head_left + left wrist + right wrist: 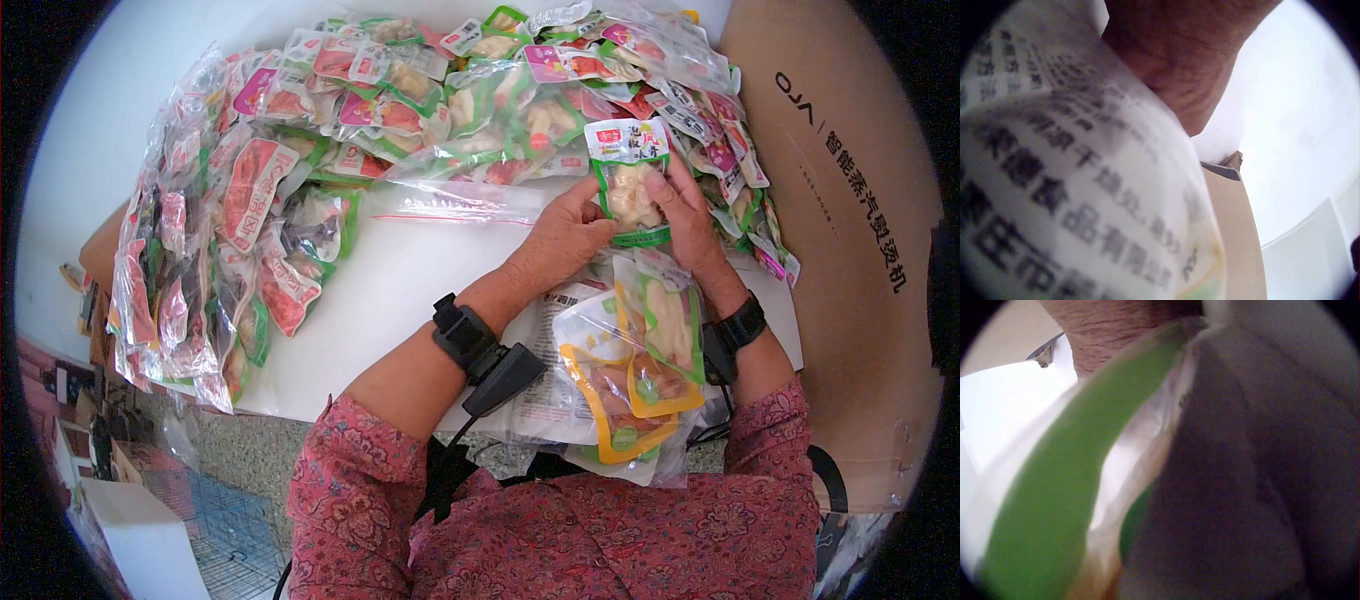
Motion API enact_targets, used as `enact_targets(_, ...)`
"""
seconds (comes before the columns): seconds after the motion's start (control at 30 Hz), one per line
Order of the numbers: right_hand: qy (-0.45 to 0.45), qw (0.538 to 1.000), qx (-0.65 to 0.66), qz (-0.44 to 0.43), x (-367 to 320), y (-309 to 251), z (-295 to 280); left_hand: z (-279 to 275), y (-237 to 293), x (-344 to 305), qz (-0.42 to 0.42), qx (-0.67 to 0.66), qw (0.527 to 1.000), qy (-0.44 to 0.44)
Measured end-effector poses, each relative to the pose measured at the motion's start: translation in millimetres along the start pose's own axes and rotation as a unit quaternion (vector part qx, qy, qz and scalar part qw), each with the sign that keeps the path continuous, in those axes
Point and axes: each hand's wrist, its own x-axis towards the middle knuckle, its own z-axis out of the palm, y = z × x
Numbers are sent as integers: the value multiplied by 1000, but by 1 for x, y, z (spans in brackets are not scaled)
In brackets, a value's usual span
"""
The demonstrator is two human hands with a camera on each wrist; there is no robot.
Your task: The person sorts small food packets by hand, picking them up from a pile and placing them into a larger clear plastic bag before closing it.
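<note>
In the head view, both hands hold a clear-fronted food packet (633,190) with a green border and a white printed top over pale lumpy contents. My left hand (565,235) pinches its left edge near the bottom. From the right side my right hand (692,222) grips it, thumb across the front and fingers behind. Just below the hands lies a stack of packets (640,350) with yellow and green borders. Close to the left wrist camera is a packet back (1085,187) covered in printed text. A green-edged packet (1054,469) fills much of the right wrist view.
A large heap of sealed packets (390,100) runs along the far side of the white table (400,300). Clear bags of red-labelled packets (200,260) stand at its left. On the right rises a cardboard box (830,200). A wire cage (235,520) sits on the floor at lower left.
</note>
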Motion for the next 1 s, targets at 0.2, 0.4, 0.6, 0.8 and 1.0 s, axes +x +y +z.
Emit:
enact_targets(0.2, 13, 999, -31, -6, -1, 1, -1, -1, 0, 0, -6, 6, 1000, 3)
enact_targets(0.4, 19, 999, -46, -9, -1, -2, 2, 1, 0, 0, 2, 9, 1000, 9)
enact_targets(0.6, 11, 1000, -24, -4, -1, -1, 2, 4, 4, -2, 11, 3, 1000, 4)
enact_targets(0.8, 10, 1000, -16, -1, 0, 0, 1, 2, 0, 0, 24, 11, 1000, 2)
enact_targets(1.0, 16, 1000, -7, 15, 1, 5, 0, 1, 0, 0, 6, 30, 1000, 5)
